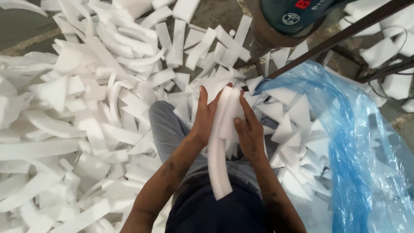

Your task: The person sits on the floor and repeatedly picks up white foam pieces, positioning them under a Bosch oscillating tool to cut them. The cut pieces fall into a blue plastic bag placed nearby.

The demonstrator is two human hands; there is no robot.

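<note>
Between both hands I hold a bundle of long white foam strips (222, 142), which hangs down over my lap. My left hand (203, 115) grips its left side and my right hand (249, 129) presses its right side, fingers closed around the top. My grey trouser leg (166, 129) shows beneath. A heap of white foam offcuts (86, 125) lies all around on the left and ahead.
A blue transparent plastic bag (358, 142) lies open at the right with triangular foam pieces (297, 129) inside. A dark metal bar (336, 36) runs diagonally at the upper right. A round blue-topped object (284, 17) stands at the top.
</note>
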